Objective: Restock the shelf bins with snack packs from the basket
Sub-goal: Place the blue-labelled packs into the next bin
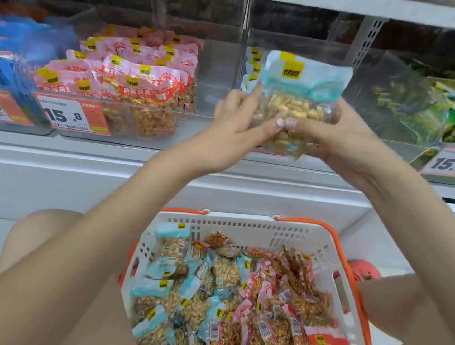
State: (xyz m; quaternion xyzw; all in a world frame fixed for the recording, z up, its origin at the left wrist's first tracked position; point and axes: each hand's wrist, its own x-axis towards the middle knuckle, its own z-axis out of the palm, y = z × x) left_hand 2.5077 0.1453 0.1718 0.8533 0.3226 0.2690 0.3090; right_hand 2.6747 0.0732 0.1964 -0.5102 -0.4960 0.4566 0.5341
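A white shop shelf [84, 157] runs across the view, carrying a row of clear plastic bins under another white shelf above. The bin of pink packs [135, 81] stands left of centre, with an orange-and-white price tag [73, 114] reading 15.8 on its front. Further left sits a bin of blue packs [14, 52], cut off by the frame edge. On the right a bin of green packs [424, 107] is blurred, its own price tag [452, 163] partly cut off.

Both hands are raised in front of the middle bin [287, 42]. The left hand [239, 123] and the right hand [336, 138] together grip a small stack of teal-topped nut packs [299, 96], thumbs meeting on the front, fingers curled behind. How many packs are in the stack cannot be told. A few like packs show in the bin behind, mostly hidden by the stack.

Below, between the person's knees, a white basket [243, 226] with orange handles holds a jumble of teal and pink snack packs; its near end runs out of frame. A pink object [363, 271] beside the basket is too hidden to identify.
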